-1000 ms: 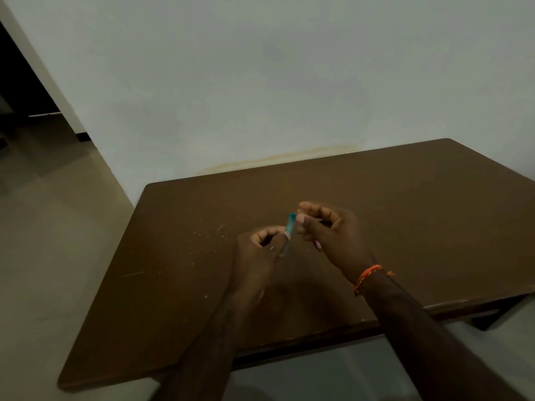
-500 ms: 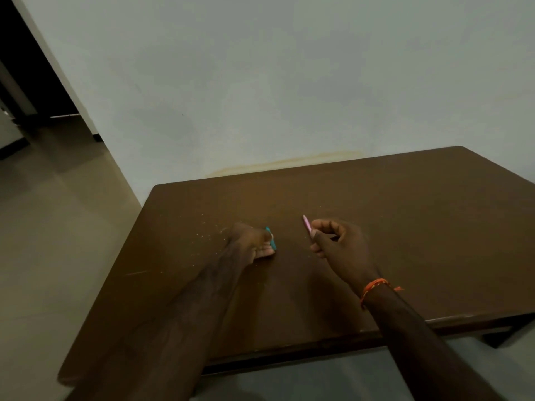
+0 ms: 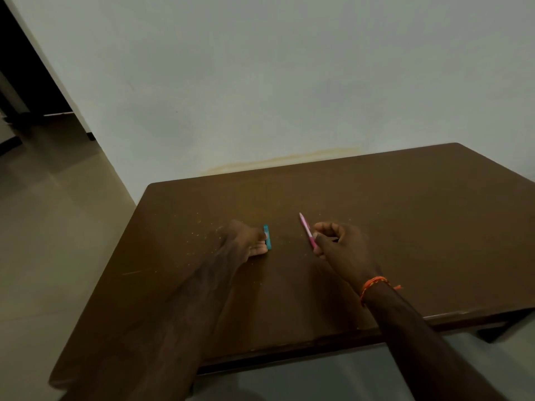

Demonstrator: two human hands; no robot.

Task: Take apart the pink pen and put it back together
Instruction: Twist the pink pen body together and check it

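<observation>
pinching slim pink pen body (image 3: 306,231), right hand (image 3: 340,247) | left hand (image 3: 246,240) fingers holding teal cap (image 3: 267,237) on table (image 3: 405,227)

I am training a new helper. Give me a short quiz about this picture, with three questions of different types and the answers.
1. True or false: the right hand holds the pink pen body.
2. Which colour is the cap at the left hand? A) teal B) yellow C) black
3. Fill in: the orange band is on the ____ wrist.

Key: 1 true; 2 A; 3 right.
</observation>
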